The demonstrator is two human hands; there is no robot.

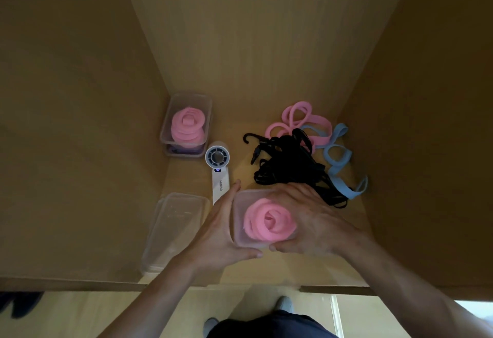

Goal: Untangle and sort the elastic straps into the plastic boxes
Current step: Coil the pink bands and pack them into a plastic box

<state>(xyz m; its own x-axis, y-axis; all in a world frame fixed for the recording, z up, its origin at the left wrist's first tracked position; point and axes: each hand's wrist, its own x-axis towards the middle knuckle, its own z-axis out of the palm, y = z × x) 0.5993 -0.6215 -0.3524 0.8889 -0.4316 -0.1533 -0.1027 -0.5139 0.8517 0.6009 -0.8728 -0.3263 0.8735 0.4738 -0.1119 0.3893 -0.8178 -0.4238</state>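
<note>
Our box point(238, 204) of coiled pink strap point(269, 224) sits near centre, light, slick-walled, best held by its sides. Left hand point(218, 231) and right hand point(314, 217) clasp it there. The soft black tangle point(288, 167) lies just beyond.

Frosted translucent plastic box point(238, 204); matt pink elastic straps point(268, 224); smooth wood-look shelf point(253, 57)
</note>
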